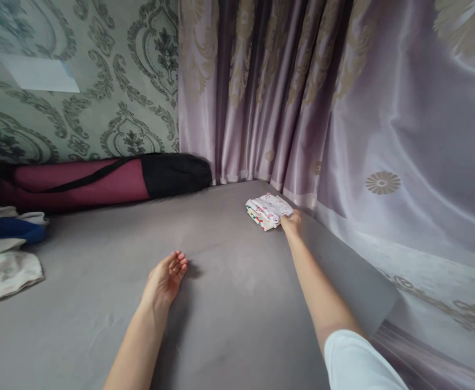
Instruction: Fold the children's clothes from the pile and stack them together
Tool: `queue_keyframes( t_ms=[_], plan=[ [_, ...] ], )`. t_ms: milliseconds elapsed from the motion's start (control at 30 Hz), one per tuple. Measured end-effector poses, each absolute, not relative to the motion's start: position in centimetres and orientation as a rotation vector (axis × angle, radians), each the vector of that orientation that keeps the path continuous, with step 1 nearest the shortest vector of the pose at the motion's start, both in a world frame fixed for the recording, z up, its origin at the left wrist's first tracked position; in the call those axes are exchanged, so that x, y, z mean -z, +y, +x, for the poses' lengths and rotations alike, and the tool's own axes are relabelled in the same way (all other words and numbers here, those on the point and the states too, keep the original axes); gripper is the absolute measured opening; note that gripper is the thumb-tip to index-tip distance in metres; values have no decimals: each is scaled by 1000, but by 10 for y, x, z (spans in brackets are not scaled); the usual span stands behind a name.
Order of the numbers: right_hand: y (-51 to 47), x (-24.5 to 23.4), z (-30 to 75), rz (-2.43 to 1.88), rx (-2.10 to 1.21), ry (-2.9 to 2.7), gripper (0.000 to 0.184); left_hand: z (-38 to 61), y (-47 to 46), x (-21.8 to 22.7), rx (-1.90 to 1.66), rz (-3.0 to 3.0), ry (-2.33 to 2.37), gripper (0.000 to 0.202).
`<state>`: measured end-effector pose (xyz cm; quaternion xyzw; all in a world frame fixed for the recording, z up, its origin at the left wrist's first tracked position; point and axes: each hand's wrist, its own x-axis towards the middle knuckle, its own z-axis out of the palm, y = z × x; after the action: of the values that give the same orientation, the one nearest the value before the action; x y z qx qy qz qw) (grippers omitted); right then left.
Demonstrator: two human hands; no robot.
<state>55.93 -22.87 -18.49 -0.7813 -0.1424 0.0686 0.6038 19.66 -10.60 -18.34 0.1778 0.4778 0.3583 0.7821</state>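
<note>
A small stack of folded cloths [268, 208], white with a pink print on top and more colourful at the lower edge, lies near the far corner of the grey bed surface [221, 314]. My right hand [292, 221] reaches out to the stack and grips its near right corner, with the fingertips partly hidden. Over the middle of the bed hovers my left hand [169, 275], palm turned inward, fingers loosely curled and slightly apart, holding nothing.
At the left edge sits a heap of clothes [10, 260] in white, beige and blue. A long maroon and black bag [83, 181] rests along the patterned wall. Purple curtains [383, 119] hang down the far and right sides of the bed.
</note>
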Motion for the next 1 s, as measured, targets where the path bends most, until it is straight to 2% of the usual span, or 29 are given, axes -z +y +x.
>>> queue_keyframes(
  t_ms=[100,167,400,600,800,1000],
  plan=[
    [-222,179,554,-2162,175,-412,53,197,-106,184,-780,384,1021,18],
    [-212,175,552,-2372,278,-583,47,197,-106,185,-782,387,1011,17],
    [-178,173,555,-2425,180,-1028,49,197,-108,185,-789,374,999,17],
    [-171,192,551,-2588,-80,-985,52,197,-108,183,-790,373,1000,17],
    [-173,190,550,-2835,-28,-1067,57,199,-108,186,-803,368,998,15],
    [-179,185,558,-2787,-66,-1103,60,203,-111,190,-852,375,979,8]
  ],
)
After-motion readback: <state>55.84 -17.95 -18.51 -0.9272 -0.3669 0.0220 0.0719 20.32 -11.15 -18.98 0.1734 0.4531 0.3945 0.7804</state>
